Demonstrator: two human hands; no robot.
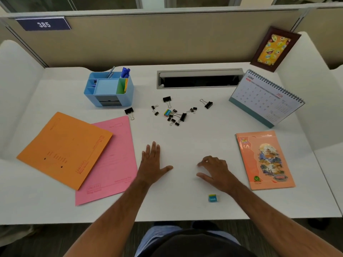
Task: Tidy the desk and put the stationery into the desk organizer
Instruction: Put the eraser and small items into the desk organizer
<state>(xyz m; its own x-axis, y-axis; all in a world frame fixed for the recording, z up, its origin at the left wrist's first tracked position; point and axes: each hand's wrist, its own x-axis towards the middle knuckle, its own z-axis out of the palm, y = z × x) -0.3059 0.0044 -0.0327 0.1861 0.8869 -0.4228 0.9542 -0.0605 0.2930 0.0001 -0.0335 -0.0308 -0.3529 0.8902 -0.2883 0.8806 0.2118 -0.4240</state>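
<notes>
Binder clips (pixel 174 113) scattered mid-desk; both hands (pixel 152 162) rest flat nearby.

Matt white desk (pixel 185 206), glossy blue plastic organizer (pixel 128 95), matt paper folders (pixel 65 149), black metal binder clips (pixel 182 116).

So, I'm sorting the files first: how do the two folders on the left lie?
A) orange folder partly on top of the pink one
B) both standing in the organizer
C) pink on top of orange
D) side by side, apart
A: the orange folder covers the pink folder's left part, both flat on the desk.
</notes>
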